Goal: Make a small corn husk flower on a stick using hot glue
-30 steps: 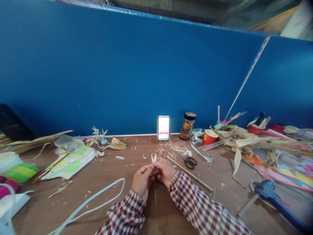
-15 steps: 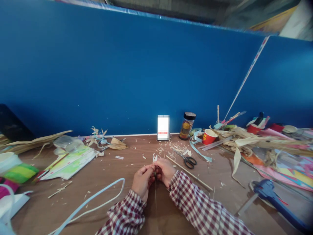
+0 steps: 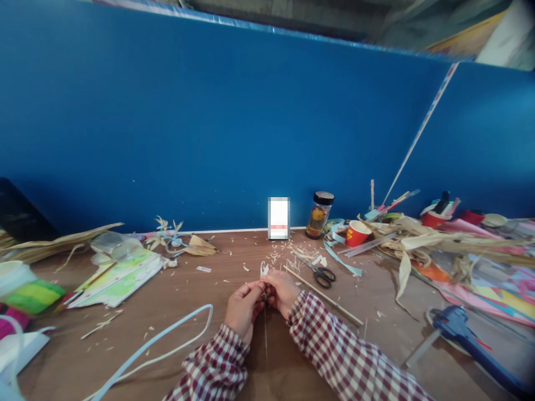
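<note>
At the middle of the head view, my left hand [image 3: 242,308] and my right hand [image 3: 285,291] meet fingertip to fingertip above the table. Both are closed in a pinch around a small white petal-like piece [image 3: 264,270], whose tip pokes up beyond the fingers. A thin pale strand [image 3: 266,331] runs down from between the hands toward me. My fingers hide the spot where strand and piece come together. Beyond my right hand, black-handled scissors [image 3: 324,276] and a thin stick [image 3: 330,298] lie on the table.
Pale scraps [image 3: 273,256] litter the brown table [image 3: 225,362]. A dark-lidded jar [image 3: 320,216] and a red paper cup [image 3: 356,236] stand at the back. Dried husks [image 3: 426,239] pile up on the right, near a blue glue gun [image 3: 460,328]. A light blue cable [image 3: 167,328] loops at left.
Almost nothing differs. Both hands keep the same pinch on the white piece, and the view has shifted very slightly.
</note>
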Available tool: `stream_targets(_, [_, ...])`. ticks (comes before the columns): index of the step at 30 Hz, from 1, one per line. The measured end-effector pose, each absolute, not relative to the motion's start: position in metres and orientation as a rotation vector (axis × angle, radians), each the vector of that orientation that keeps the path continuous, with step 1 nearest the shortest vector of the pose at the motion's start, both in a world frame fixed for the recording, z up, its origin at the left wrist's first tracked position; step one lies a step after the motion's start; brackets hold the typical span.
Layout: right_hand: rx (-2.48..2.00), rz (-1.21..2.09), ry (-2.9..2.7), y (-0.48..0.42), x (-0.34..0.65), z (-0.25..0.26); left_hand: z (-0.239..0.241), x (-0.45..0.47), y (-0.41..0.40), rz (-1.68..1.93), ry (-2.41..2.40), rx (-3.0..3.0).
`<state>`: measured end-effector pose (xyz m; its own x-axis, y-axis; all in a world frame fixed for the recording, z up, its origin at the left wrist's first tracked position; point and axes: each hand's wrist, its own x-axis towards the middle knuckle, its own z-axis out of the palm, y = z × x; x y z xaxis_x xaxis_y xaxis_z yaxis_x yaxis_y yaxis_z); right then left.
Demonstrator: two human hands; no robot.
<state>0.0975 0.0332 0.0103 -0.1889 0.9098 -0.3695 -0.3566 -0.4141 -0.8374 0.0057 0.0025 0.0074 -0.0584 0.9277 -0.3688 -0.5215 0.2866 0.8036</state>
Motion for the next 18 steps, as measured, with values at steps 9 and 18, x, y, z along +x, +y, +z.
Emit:
stream_targets(9, [-1.117, 1.761, -0.759, 0.0326, 0.0977, 0.0117, 0.0087, 0.0054, 0.0023, 1.257, 1.063, 0.481])
stream_targets(18, [-1.082, 1.79, -0.776, 0.033, 0.1011, 0.0112, 0.0052, 0.0017, 0.0036, 1.267, 1.035, 0.453])
